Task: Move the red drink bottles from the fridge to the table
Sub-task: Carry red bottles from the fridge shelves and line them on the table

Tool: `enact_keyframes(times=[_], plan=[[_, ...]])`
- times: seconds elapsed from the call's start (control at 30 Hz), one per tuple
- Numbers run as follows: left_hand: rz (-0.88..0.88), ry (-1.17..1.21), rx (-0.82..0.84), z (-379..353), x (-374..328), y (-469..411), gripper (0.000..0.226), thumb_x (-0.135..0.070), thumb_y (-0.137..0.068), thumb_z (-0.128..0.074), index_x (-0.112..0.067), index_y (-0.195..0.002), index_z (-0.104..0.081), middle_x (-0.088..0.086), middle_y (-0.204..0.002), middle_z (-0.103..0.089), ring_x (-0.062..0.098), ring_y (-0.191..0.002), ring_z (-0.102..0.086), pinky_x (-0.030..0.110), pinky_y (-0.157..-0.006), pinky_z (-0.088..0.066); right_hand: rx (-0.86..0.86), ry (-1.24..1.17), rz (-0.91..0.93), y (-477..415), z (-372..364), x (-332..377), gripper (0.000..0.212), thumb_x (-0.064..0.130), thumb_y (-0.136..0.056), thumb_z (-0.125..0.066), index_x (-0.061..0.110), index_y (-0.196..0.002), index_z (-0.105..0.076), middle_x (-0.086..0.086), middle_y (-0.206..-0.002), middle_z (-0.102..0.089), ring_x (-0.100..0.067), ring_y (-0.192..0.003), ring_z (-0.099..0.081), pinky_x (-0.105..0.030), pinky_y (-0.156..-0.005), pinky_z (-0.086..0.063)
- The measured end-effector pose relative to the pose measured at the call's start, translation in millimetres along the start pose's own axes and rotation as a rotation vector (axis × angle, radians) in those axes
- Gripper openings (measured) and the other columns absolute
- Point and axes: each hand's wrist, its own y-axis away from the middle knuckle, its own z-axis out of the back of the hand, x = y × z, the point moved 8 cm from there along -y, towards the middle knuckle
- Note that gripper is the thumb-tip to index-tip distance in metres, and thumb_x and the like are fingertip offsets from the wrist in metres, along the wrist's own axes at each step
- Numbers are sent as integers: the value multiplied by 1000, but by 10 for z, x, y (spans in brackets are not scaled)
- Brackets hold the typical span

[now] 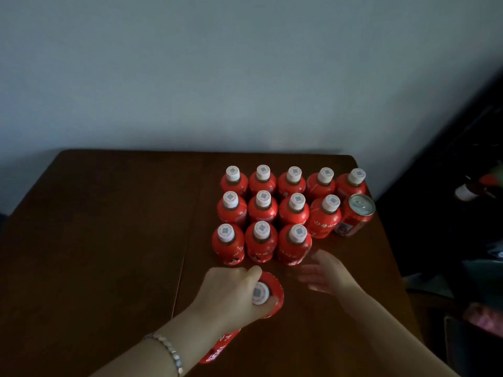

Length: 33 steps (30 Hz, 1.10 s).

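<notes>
I see the left hand [231, 292] closed around the shoulder of a red bottle [268, 293], fingers wrapped below its white cap; the bottle stands on the brown table [95, 240], at 6 o'clock from the standing group. A bracelet [170, 349] sits on that wrist. The right hand [324, 273] is blurred, fingers spread loosely and holding nothing, at 3 o'clock from the held bottle, just beside the nearest-row bottle [294, 244] at its 5 o'clock. Twelve red bottles [262, 206] stand upright in three rows, close-packed. A red can [355, 217] stands at 3 o'clock from the middle row, near the table's right edge. Open tabletop lies at 9 o'clock from the group, and along the near edge.
</notes>
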Motion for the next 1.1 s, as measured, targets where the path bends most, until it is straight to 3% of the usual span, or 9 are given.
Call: enact_keyframes(times=[0.1,0.17,0.3,0.47,0.53,0.67,0.8,0.9,1.1], plan=[[-40,-17,16,-66,-183,-107,41,-66,-69,-54,-28,-65,-41,-10,-56,-57,5,-46,-52,16,-44,-22,141,727,366,161,32,-23,97,20,-73,-70,34,-149,-11,5,-140,-41,-12,-121,-53,-23,-86,-51],[-59,-25,45,-114,-371,-218,39,-63,-65,-59,-25,-65,-51,-9,-55,-60,7,-46,-58,16,-46,-26,205,962,566,345,-88,-41,111,32,-61,-78,43,-147,-8,24,-143,-23,1,-134,-28,-21,-107,-34],[-145,-37,-17,-137,-819,-492,47,-60,-79,-55,-20,-104,-57,1,-95,-69,22,-87,-65,27,-64,-34,-59,774,674,474,193,76,91,27,-57,-84,41,-133,-37,28,-117,-40,-2,-116,-51,-5,-85,-36],[-186,-103,13,-266,-1081,-915,72,-61,-56,-77,-15,-108,-58,6,-85,-64,26,-70,-65,28,-52,-32,-479,491,548,330,1073,-21,89,29,-50,-91,27,-126,-47,6,-118,-59,-13,-108,-58,-27,-90,-48],[-143,-91,28,-300,-1126,-1083,71,-54,-64,-75,-14,-118,-52,8,-103,-56,27,-86,-62,32,-58,-36,-550,417,515,225,1280,-7,89,29,-53,-91,27,-128,-44,2,-121,-59,-16,-110,-59,-35,-92,-50],[-62,-176,88,-436,-1121,-1401,65,-41,-78,-69,-15,-130,-42,11,-122,-44,30,-106,-51,38,-79,-42,-506,365,503,-51,1349,74,89,32,-59,-87,25,-132,-38,0,-128,-55,-17,-113,-57,-34,-93,-49],[-107,-309,9,-553,-1057,-1413,71,-48,-35,-91,-17,-94,-67,10,-87,-63,28,-73,-63,37,-58,-51,-439,364,494,-197,1225,47,92,32,-69,-82,19,-142,-27,-3,-143,-41,-18,-125,-49,-28,-99,-44],[-72,-313,-12,-675,-903,-1331,95,-56,-25,-87,-22,-107,-53,12,-93,-66,29,-77,-65,46,-72,-54,-410,376,497,-249,1187,70,94,28,-75,-78,16,-146,-18,-6,-149,-30,-19,-130,-44,-22,-96,-39],[-52,-335,-76,-700,-873,-1350,101,-45,-24,-92,-23,-112,-47,8,-84,-68,22,-63,-65,49,-82,-52,-331,418,507,-309,1218,135,93,29,-73,-79,21,-145,-20,-3,-146,-35,-15,-130,-43,-20,-95,-38]])
